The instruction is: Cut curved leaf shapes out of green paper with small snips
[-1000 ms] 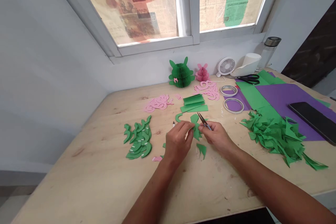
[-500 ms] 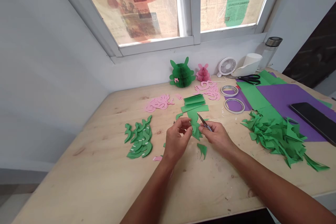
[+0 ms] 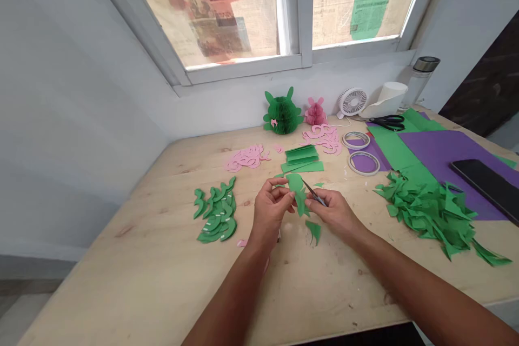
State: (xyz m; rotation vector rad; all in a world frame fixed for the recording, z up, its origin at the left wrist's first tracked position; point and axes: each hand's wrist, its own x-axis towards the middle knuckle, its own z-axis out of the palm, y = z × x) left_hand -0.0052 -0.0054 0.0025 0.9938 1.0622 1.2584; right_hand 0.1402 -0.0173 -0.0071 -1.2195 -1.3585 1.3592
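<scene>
My left hand [image 3: 272, 206] is closed on a piece of green paper [image 3: 295, 183], its thumb and fingers pinching the left edge. The paper has a rounded top and a ragged lower part. My right hand [image 3: 331, 210] is wrapped round small scissors [image 3: 314, 193], whose blades point up and left, close against the paper's right side. The fingers hide most of the scissors' handles. Just below the hands, a green paper offcut [image 3: 313, 231] lies on the wooden table [image 3: 316, 292]. Beyond them are pleated green paper [image 3: 302, 154] and a green strip [image 3: 311, 167].
Left are stacked green curved cutouts [image 3: 219, 216] and pink cutouts [image 3: 245, 158]. Right are green scraps [image 3: 433, 213], a phone [image 3: 486, 189], purple paper [image 3: 430, 148], tape rolls [image 3: 364, 163] and black scissors [image 3: 387, 122]. Green [image 3: 284, 113] and pink [image 3: 315, 113] paper figures, a fan [image 3: 352, 101] and a bottle [image 3: 417, 81] stand behind.
The green paper in my left hand has turned, so its rounded part shows above my fingers. My left hand has shifted slightly left, and the scissors' tips have swung a little left.
</scene>
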